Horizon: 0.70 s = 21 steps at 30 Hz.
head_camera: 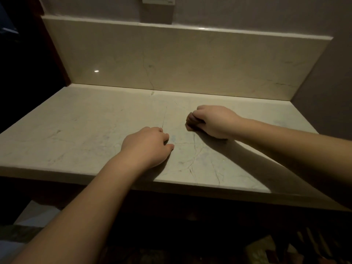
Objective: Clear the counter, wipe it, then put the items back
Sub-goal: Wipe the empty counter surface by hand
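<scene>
A pale marble counter (76, 130) with thin dark veins fills the middle of the head view, and nothing stands on it. My left hand (146, 145) rests on the counter near its front edge, fingers curled under into a loose fist. My right hand (211, 121) lies farther back and to the right, also curled into a fist with the knuckles on the stone. I see no object in either hand, though the curled fingers hide both palms. No cloth and no counter items are in view.
A marble backsplash (190, 61) rises behind the counter, with a white wall switch plate (158, 0) above it. A grey wall (335, 82) closes the right side and a dark opening (22, 73) lies to the left. Dim floor and blurred items sit below the front edge.
</scene>
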Available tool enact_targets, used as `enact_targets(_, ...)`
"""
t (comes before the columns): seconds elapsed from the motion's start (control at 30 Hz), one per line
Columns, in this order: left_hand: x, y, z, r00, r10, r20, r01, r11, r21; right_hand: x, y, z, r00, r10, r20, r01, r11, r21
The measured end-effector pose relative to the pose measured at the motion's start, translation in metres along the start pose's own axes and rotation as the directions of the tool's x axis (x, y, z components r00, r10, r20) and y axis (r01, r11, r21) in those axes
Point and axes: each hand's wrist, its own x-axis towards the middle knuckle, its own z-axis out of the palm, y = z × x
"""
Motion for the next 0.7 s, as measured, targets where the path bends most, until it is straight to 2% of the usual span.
enact_targets(0.1,0.001,-0.002,0.0,1.0,0.019,-0.003,-0.019,1.0,-0.016,-0.045,-0.024,-0.009,0.988,-0.133,0.076,0.136,0.989,-0.048)
enact_targets(0.17,0.003,-0.003,0.001,0.999,0.032,0.002,-0.032,0.999,-0.009,-0.061,-0.029,-0.012,0.976,-0.164,0.141,0.172,0.984,-0.048)
enact_targets(0.27,0.004,-0.005,0.002,0.999,0.04,0.008,-0.04,0.999,0.006,-0.049,-0.026,-0.017,0.976,-0.1,0.191,0.117,0.99,-0.079)
enact_targets(0.4,0.003,-0.004,-0.001,0.999,0.04,0.02,-0.041,0.999,0.029,-0.008,-0.023,-0.007,0.991,0.114,0.066,-0.112,0.993,-0.043)
enact_targets(0.47,0.0,-0.001,-0.003,0.999,0.031,0.034,-0.033,0.998,0.051,-0.004,-0.028,0.002,0.986,0.167,0.01,-0.167,0.986,0.01)
enact_targets(0.57,-0.004,-0.001,-0.005,0.998,0.043,0.05,-0.046,0.997,0.066,-0.029,-0.046,0.001,0.987,0.158,-0.01,-0.157,0.987,0.045)
enact_targets(0.7,-0.004,-0.003,-0.007,0.996,0.059,0.068,-0.063,0.996,0.055,-0.089,-0.075,-0.012,0.992,0.036,0.118,-0.045,0.996,0.072)
